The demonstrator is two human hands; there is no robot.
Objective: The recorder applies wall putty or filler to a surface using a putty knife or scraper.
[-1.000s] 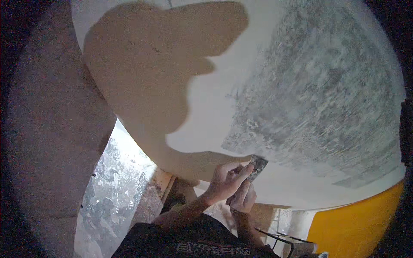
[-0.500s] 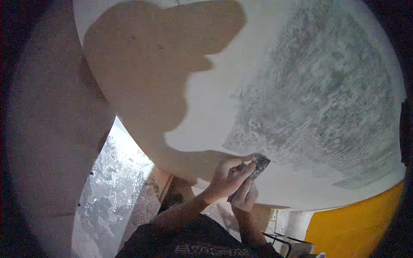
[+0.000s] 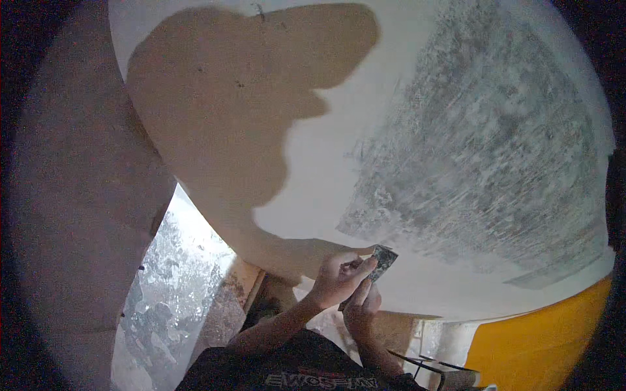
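Note:
Just below a large white panel, both my hands are on a small flat rectangular piece. Its face is speckled grey and black, and its exact kind cannot be made out. My left hand pinches it from the left, thumb lying along its near edge and fingers curled. From below, my right hand grips its lower end, where a dark corner shows beside the fingers. A wide grey, streaked patch covers the panel's right part; the piece is near its lower-left corner, and contact with the panel cannot be told.
A brown shadow falls across the panel's left side. At lower left lies a brightly lit, blotchy surface beside a dull brown-grey wall. At lower right are a yellow-orange sheet and a black-framed object.
Both hands and the speckled piece have shifted slightly left and down, away from the grey patch. The grip looks much the same.

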